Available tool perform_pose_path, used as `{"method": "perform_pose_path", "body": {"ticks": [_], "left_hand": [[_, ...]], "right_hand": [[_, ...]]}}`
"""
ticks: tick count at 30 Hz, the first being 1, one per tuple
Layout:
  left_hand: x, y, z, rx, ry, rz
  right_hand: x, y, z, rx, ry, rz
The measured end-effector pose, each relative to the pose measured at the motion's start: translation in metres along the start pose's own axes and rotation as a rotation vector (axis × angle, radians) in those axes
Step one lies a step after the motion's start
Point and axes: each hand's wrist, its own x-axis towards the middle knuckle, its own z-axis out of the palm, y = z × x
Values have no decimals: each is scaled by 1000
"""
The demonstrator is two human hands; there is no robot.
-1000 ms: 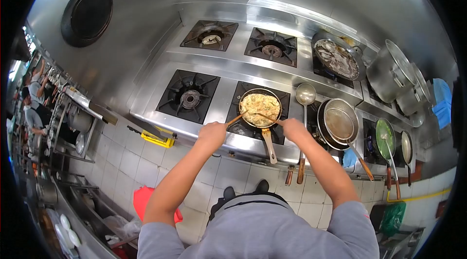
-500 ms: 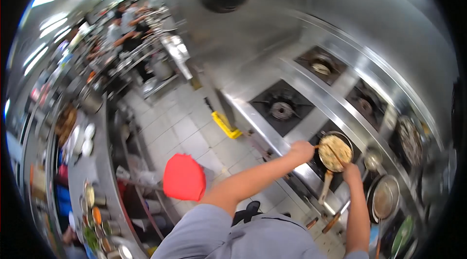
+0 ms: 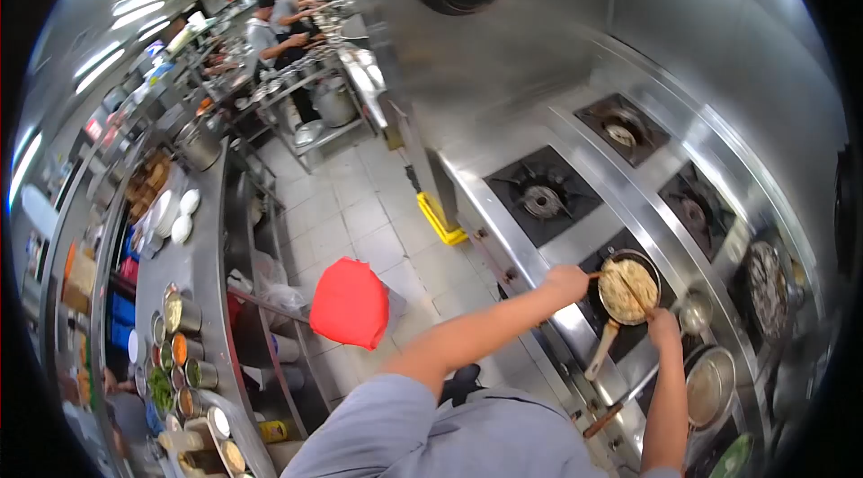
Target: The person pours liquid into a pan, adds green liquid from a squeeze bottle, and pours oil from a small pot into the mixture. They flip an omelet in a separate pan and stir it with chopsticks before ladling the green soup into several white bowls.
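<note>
A small frying pan sits on a front burner of the stove, its handle pointing down and left. Pale yellowish food fills it. My left hand is closed round a thin wooden utensil at the pan's left edge. On the pan's lower right side, my right hand grips another thin wooden stick that reaches into the food. A ladle rests to the right of that hand.
Open burners lie beyond the pan. A second pan stands at the lower right. On the left, a counter holds containers of ingredients. A red-covered bin stands on the floor. Co-workers stand in the far background.
The view has shifted, so the stove and bin appear slightly lower and further right. Both hands remain closed at the pan, and the food looks slightly rearranged.
</note>
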Motion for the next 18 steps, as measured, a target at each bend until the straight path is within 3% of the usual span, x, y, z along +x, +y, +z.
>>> {"method": "perform_pose_path", "body": {"ticks": [1, 2, 3, 4, 6, 9, 11, 18], "left_hand": [[0, -3, 0, 16, -5, 31], [-1, 1, -5, -23, -23, -65], [-5, -3, -10, -51, -26, 25], [-20, 5, -31, -72, 68, 115], [0, 5, -21, 13, -11, 98], [13, 26, -5, 16, 96, 131], [18, 33, 2, 64, 39, 125], [25, 18, 3, 166, 6, 95]], "right_hand": [[-5, 20, 0, -34, -39, -79], [-14, 25, -9, 8, -13, -121], [-20, 25, -25, 43, 19, -147], [-18, 33, -35, 153, -123, 44], [-25, 21, -58, 105, 29, 89], [-15, 15, -40, 51, 62, 103], [-14, 2, -30, -8, -63, 224], [-32, 12, -53, -87, -117, 252]]}}
